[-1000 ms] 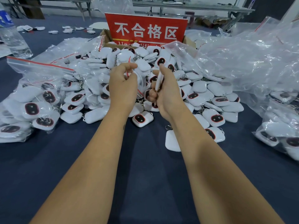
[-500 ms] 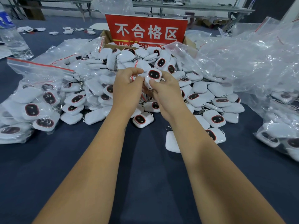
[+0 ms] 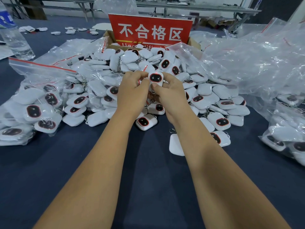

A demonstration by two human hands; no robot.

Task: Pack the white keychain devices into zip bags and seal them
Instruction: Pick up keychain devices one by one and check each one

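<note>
Just in front of the red sign [image 3: 150, 31], above the heap of loose devices [image 3: 204, 98], both hands met around one white device [image 3: 156, 79] going into a small zip bag [image 3: 143, 72]. The left hand [image 3: 132, 91] pinched the bag's mouth with curled fingers; the right hand [image 3: 170, 91] gripped the device between thumb and fingers, its dark face up. The step looked like insertion, not yet sealing. Next, the device would need pushing fully past the red strip, then the strip pressing shut along its length.
</note>
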